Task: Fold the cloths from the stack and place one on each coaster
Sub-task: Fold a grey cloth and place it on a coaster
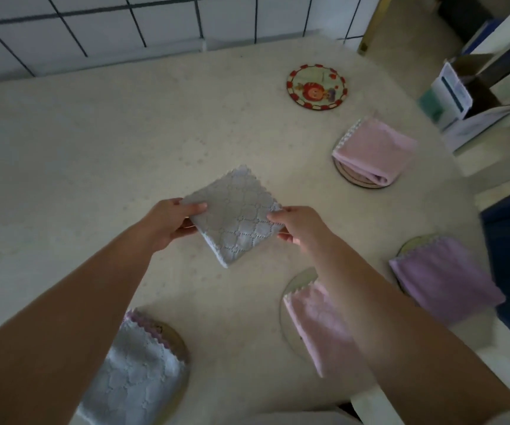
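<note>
Between both hands, a folded grey cloth [235,214] with a quilted pattern and zigzag edges is held up over the pale table [94,167], turned so it looks like a diamond. Its left corner is pinched by the left hand [171,223], thumb on top and fingers tucked underneath, and its right corner is pinched the same way by the right hand [301,228]. Far beyond the grip and off to the right, a round red-rimmed coaster [317,86] with a cartoon print is seen lying bare, well apart from the held cloth. To the right of the grip, a folded pink cloth [373,151] is laid on a second coaster [352,178]. Nearer than the grip, under the right forearm, another pink cloth [318,326] is draped on a coaster, and further right a lilac cloth [444,280] is set on one too. Below the left forearm, a grey-blue cloth [134,366] is spread over a coaster, with a bit of purple trim poking out at its top edge.
</note>
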